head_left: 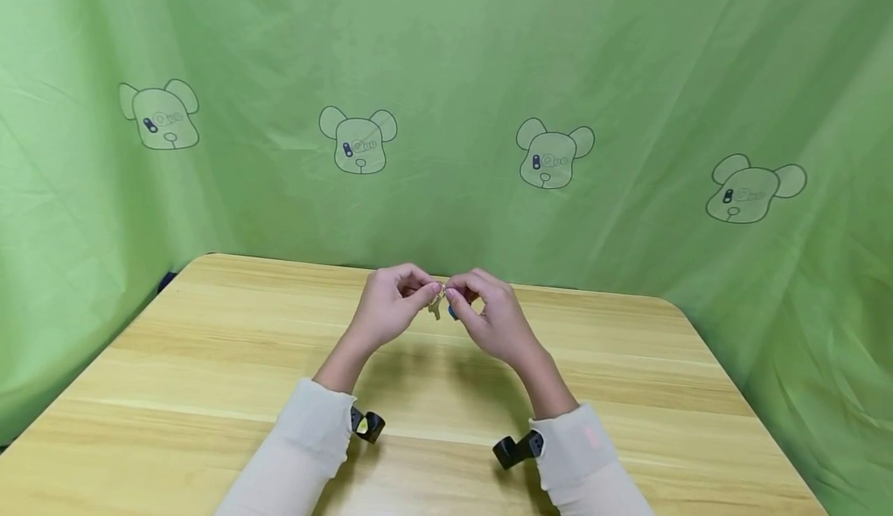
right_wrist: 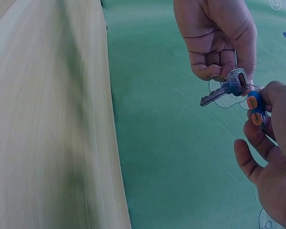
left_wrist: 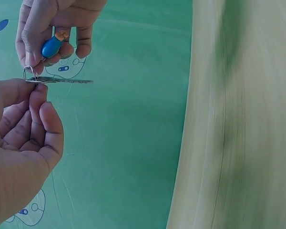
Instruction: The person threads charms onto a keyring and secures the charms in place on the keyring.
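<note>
Both hands meet above the far part of the table. My left hand (head_left: 387, 307) pinches a silver key (right_wrist: 224, 89) near its head between thumb and fingertips, the toothed blade sticking out. A thin metal ring (left_wrist: 28, 71) runs from the key to my right hand (head_left: 491, 314), whose thumb and index finger pinch it. From the ring a small blue charm with orange ends (left_wrist: 51, 46) hangs beside the right fingers. The fingertips hide part of the ring, so whether the key is fully threaded on it is unclear.
The wooden table (head_left: 432, 469) lies below the hands. A green curtain (head_left: 446, 206) printed with bear-like heads hangs behind it and along both sides. Black wrist cameras (head_left: 518, 450) project from the sleeves.
</note>
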`<action>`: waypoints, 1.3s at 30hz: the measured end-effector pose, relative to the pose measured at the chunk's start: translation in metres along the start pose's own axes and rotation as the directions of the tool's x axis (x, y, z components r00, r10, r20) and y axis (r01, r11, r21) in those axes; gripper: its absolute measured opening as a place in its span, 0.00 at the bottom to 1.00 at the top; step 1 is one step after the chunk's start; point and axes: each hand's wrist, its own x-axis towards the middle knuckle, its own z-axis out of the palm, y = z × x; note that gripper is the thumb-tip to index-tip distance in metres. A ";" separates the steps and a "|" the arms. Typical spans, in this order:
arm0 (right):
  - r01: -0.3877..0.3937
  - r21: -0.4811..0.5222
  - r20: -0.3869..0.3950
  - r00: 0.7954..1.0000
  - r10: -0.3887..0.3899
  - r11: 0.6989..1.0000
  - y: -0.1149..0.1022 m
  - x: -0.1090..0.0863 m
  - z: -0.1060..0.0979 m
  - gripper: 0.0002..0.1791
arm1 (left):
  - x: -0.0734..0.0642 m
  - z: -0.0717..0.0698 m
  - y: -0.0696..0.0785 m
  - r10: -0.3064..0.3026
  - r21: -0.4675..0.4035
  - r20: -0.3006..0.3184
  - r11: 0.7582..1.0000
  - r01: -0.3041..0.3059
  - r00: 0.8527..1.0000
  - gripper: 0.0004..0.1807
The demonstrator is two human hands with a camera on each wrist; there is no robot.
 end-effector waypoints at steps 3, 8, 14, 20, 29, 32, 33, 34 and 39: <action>-0.002 -0.001 0.001 1.000 0.002 1.000 0.000 0.000 0.000 0.03 | 0.000 -0.001 0.001 -0.017 -0.020 -0.011 1.000 0.017 1.000 0.05; 0.008 -0.002 0.003 1.000 -0.008 1.000 0.000 0.000 0.001 0.03 | 0.000 0.000 0.001 -0.030 -0.045 -0.027 0.999 0.029 0.999 0.05; 0.022 -0.006 0.006 1.000 -0.022 1.000 0.000 0.001 0.000 0.03 | 0.000 0.000 0.003 -0.060 -0.094 -0.025 0.994 0.058 0.998 0.04; 0.005 -0.004 0.004 1.000 -0.005 1.000 0.001 0.000 0.001 0.03 | 0.000 -0.002 0.003 -0.039 -0.067 -0.010 0.997 0.038 0.999 0.05; -0.007 -0.013 0.010 1.000 0.008 1.000 0.002 -0.001 0.001 0.04 | 0.000 -0.001 0.003 0.013 0.039 -0.037 0.999 -0.011 0.999 0.04; -0.008 -0.020 0.018 1.000 0.009 1.000 0.002 -0.001 0.001 0.04 | 0.000 -0.001 0.003 0.007 0.037 -0.041 0.999 -0.006 0.999 0.05; -0.009 -0.022 0.020 1.000 0.010 1.000 0.001 -0.001 0.001 0.04 | 0.000 0.000 0.003 0.008 0.037 -0.041 0.999 -0.006 0.999 0.05; -0.011 -0.021 0.024 1.000 0.011 1.000 0.001 -0.001 0.001 0.04 | 0.000 0.000 0.003 0.010 0.040 -0.042 0.999 -0.008 0.999 0.05; -0.009 -0.018 0.040 0.999 0.009 1.000 0.000 -0.001 0.001 0.04 | 0.000 0.000 0.003 0.032 0.050 -0.062 0.998 -0.029 0.998 0.05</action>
